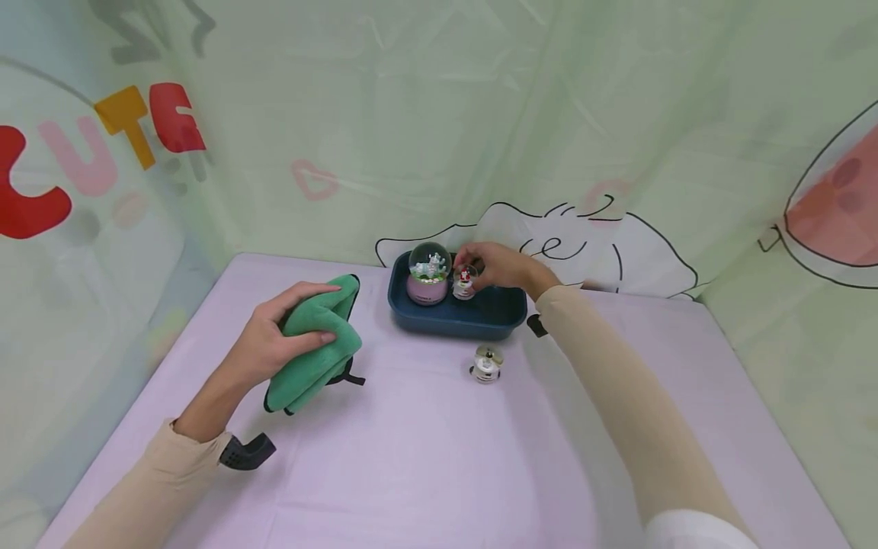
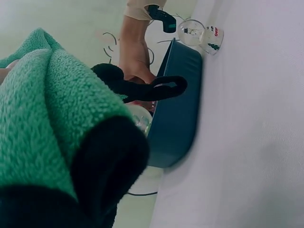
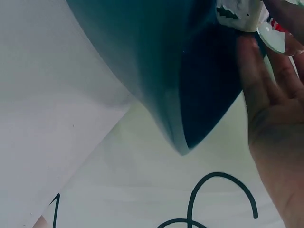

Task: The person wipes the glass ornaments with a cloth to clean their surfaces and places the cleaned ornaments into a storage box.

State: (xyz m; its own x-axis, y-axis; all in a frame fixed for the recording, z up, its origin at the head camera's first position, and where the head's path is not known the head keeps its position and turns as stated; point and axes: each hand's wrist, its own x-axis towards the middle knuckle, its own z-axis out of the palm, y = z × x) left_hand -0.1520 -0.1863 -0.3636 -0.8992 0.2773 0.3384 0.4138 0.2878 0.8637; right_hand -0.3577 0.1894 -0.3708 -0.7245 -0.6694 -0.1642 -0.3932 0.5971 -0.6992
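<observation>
My left hand grips a folded green towel with black edging and a black loop, held above the left part of the table. At the back, my right hand pinches a small snow globe with a red figure inside and a white base. It is inside the dark blue tray; whether its base touches the tray floor, I cannot tell. Close beside it in the tray stands a larger snow globe on a pink base. In the left wrist view the towel hides much of the scene.
Another small snow globe with a white base stands on the table in front of the tray. A pale lilac cloth covers the table. Printed green curtains hang behind and at both sides.
</observation>
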